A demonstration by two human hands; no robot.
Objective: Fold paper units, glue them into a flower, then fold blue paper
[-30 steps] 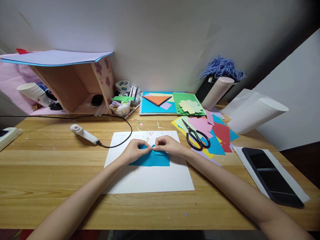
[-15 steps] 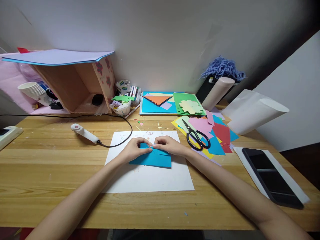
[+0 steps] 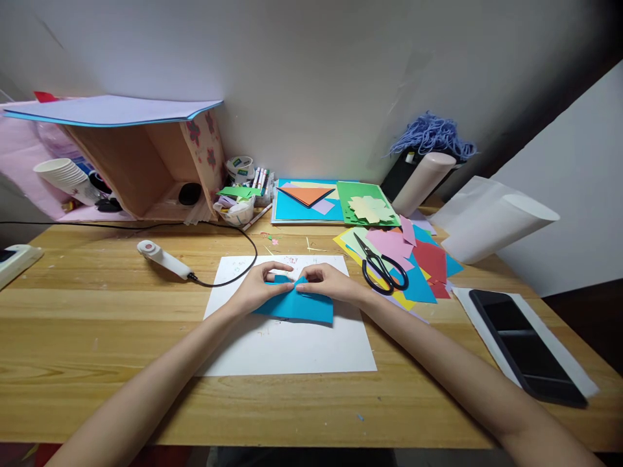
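Observation:
A folded piece of blue paper (image 3: 299, 308) is held over a white sheet (image 3: 292, 353) in the middle of the table. My left hand (image 3: 257, 285) grips its left part, thumb lying on top and index finger arched above it. From the other side, my right hand (image 3: 325, 282) pinches the upper edge near the centre fold, where a small point of paper stands up. Both thumbs nearly meet at that fold. The fingers beneath the paper are partly hidden.
Black-handled scissors (image 3: 382, 266) lie on coloured paper scraps (image 3: 431, 259) to the right. Beyond them rests a phone (image 3: 528, 347). On the left, a white glue gun (image 3: 165, 261) trails a black cord. A box (image 3: 141, 172) and folded orange paper (image 3: 307, 196) stand behind.
The blue paper has tilted, and its centre fold now rises more between my thumbs. My left index finger has lifted away from the fold. My right hand keeps its pinch.

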